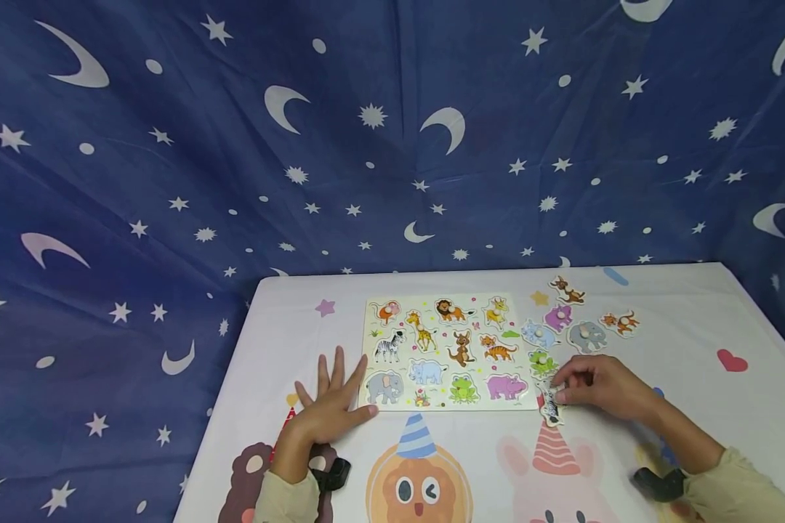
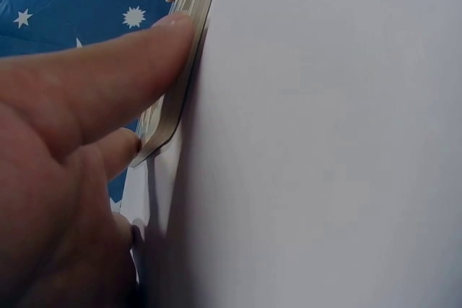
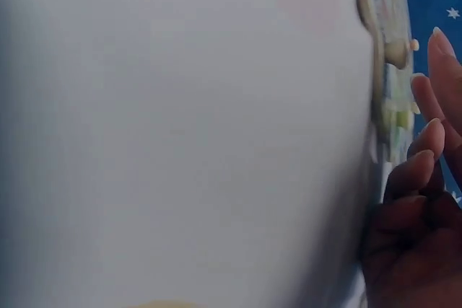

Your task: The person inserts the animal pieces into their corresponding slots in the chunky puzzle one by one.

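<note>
My left hand lies with fingers spread at the lower left of an animal puzzle board. Its thumb touches the board's edge in the left wrist view. Just past the board's lower right corner is a zebra piece. Over it hovers my right hand, thumb and forefinger parted and the other fingers bent. The right wrist view shows a gap between thumb and forefinger, with knobbed pieces beside them. A frog piece lies just above the zebra. Knobs show on the board's lion and giraffe.
Right of the board lie a rhino piece, a purple hippo piece, an elephant piece, a kangaroo piece and a tiger piece. A printed white cloth covers the table. Behind hangs a blue starry curtain.
</note>
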Demonstrator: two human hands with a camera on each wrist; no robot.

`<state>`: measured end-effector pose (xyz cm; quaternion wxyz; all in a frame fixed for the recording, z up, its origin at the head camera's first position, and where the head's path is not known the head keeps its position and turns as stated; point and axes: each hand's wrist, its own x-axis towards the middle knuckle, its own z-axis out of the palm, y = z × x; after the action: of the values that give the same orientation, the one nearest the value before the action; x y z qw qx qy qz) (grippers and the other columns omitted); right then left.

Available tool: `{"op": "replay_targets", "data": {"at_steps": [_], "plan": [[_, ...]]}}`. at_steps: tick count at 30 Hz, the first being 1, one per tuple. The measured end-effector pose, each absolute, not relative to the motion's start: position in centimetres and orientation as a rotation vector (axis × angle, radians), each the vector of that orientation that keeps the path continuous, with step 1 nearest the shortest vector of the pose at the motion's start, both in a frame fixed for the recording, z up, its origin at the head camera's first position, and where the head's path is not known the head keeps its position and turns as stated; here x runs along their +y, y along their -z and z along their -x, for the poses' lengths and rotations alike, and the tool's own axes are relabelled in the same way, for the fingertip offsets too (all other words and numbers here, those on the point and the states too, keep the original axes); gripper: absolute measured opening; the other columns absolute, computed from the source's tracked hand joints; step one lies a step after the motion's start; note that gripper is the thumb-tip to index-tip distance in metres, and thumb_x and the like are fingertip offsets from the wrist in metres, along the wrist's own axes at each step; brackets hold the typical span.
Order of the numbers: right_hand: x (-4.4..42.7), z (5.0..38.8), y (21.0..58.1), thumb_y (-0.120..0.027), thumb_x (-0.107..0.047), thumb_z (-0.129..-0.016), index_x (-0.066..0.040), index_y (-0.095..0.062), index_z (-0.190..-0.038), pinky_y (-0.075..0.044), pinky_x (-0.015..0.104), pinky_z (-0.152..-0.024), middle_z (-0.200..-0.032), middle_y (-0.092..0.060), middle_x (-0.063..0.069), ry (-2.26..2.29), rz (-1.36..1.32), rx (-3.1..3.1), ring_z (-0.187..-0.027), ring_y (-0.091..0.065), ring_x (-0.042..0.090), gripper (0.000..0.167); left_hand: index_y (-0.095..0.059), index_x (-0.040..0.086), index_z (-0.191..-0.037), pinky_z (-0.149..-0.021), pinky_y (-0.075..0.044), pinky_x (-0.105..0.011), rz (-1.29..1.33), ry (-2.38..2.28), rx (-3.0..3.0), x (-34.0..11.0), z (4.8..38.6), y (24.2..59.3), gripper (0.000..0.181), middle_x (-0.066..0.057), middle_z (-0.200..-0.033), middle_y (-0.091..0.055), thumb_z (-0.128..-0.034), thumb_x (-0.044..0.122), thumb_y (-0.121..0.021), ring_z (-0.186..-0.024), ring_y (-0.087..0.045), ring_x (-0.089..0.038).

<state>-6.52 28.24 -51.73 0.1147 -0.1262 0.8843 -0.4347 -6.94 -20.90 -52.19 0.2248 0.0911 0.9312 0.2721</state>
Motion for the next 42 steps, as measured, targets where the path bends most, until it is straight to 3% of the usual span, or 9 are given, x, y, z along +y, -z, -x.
{"op": "replay_targets", "data": {"at_steps": [14,22,30,42], "plan": [[28.1,6.3,52.7,-0.092,-0.023,-0.073,-0.024,-0.076,-0.086,-0.038,0.022,-0.056,-0.072,-0.058,-0.003,1.243,0.562,2.597,-0.064,-0.048,0.008,0.021,-0.015,0.034,-0.164,-0.102,0.029,-0.079,-0.244,-0.769,2.573,-20.9,6.9,52.3,0.09,-0.011,-0.17,0.022,-0.093,0.054,-0.066,-0.152,0.032,-0.043],[28.1,6.0,52.8,-0.09,-0.022,-0.076,-0.025,-0.074,-0.082,-0.04,0.02,-0.056,-0.071,-0.054,-0.013,1.199,0.575,2.675,-0.064,-0.049,0.002,0.017,-0.015,0.033,-0.164,-0.102,0.028,-0.08,-0.249,-0.766,2.579,-20.9,6.9,52.5,0.089,-0.011,-0.17,0.023,-0.0934,0.054,-0.066,-0.152,0.032,-0.043],[29.2,5.8,52.1,-0.088,-0.019,-0.079,-0.023,-0.071,-0.087,-0.035,0.021,-0.057,-0.073,-0.049,-0.013,1.148,0.525,2.713,-0.068,-0.044,0.002,0.019,-0.014,0.034,-0.164,-0.102,0.029,-0.079,-0.249,-0.76,2.573,-20.9,7.0,52.4,0.09,-0.01,-0.17,0.024,-0.0935,0.055,-0.065,-0.151,0.032,-0.043],[30.8,5.7,51.9,-0.082,-0.014,-0.085,-0.02,-0.075,-0.095,-0.04,0.023,-0.057,-0.076,-0.049,-0.012,1.055,0.485,2.732,-0.07,-0.047,0.001,0.013,-0.014,0.035,-0.164,-0.101,0.029,-0.08,-0.247,-0.746,2.582,-20.8,7.0,52.5,0.09,-0.01,-0.17,0.023,-0.0934,0.055,-0.065,-0.152,0.032,-0.043]]}}
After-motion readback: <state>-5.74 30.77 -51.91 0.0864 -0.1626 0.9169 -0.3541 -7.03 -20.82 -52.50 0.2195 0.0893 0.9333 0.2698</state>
